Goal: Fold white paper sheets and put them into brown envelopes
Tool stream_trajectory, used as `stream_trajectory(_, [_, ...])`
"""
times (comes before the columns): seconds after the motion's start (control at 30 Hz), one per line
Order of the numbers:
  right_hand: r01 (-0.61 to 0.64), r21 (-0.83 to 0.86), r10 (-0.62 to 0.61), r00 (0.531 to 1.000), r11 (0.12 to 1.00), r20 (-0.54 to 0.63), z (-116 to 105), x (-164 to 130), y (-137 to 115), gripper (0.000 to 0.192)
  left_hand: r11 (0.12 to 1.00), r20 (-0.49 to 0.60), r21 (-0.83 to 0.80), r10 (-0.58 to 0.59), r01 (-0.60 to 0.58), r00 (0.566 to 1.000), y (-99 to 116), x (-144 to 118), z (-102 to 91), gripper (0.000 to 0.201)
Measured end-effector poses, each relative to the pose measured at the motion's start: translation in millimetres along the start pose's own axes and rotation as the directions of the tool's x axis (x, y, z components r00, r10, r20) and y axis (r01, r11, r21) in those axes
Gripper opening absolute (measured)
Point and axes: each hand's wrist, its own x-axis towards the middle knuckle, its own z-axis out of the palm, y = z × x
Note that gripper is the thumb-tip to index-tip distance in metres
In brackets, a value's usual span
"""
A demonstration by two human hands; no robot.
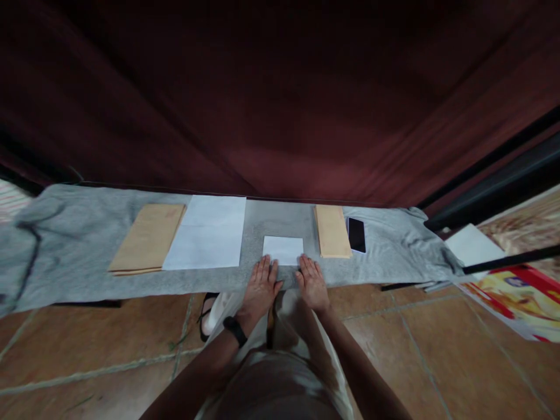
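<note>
Item: small white folded paper (283,249), lying flat on the grey cloth (70,245) and taken here as our landmark. Its long axis runs left to right, parallel to the near edge of the cloth; its near edge faces us. Both hands lie palm down at that near edge: our left hand (261,286), with a black watch (235,330) on the wrist, has its flat, spread fingertips at the left near corner, and our right hand (313,282) rests likewise at the right near corner. Neither hand grips anything; both are open and pressing or resting. We judge the step in hand to be flattening or creasing the paper; the next move would call for even pressure along the fold, or a pinch at the near corners to lift it. Left of the paper: a larger white sheet (208,239), and beyond that a brown envelope (149,238). Right of the paper: a second, narrower brown envelope (332,231), then a black phone (356,234). Behind the paper: a dark red curtain (280,105).
</note>
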Motion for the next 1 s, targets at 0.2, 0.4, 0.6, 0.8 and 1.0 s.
stream_trajectory(0.2, [0.002, 0.061, 0.001, 0.999, 0.998, -0.037, -1, 15, -5, 0.053, 1.000, 0.046, 0.019, 0.013, -0.014, 0.999, 1, 2, -6.5, 0.062])
stream_trajectory(0.4, [0.090, 0.082, -0.090, 0.996, 0.993, -0.001, 7, 38, -19, 0.051, 0.999, 0.088, 0.034, 0.013, -0.016, 0.996, 2, 3, -11.8, 0.061])
stream_trajectory(0.6, [0.101, 0.014, -0.101, 0.994, 0.995, 0.034, 15, 41, -22, 0.047, 0.999, 0.116, 0.035, 0.010, -0.015, 0.993, 3, 5, -14.5, 0.061])
stream_trajectory(0.8, [0.053, -0.027, -0.053, 0.999, 0.998, 0.007, 16, 36, -12, 0.049, 0.995, 0.118, 0.092, 0.021, -0.032, 0.993, 5, 5, -15.5, 0.063])
stream_trajectory(1.0, [-0.001, -0.073, 0.001, 1.000, 0.997, -0.004, 13, 33, -5, 0.050, 0.991, 0.158, 0.113, 0.048, -0.066, 0.986, 4, 5, -14.6, 0.065])
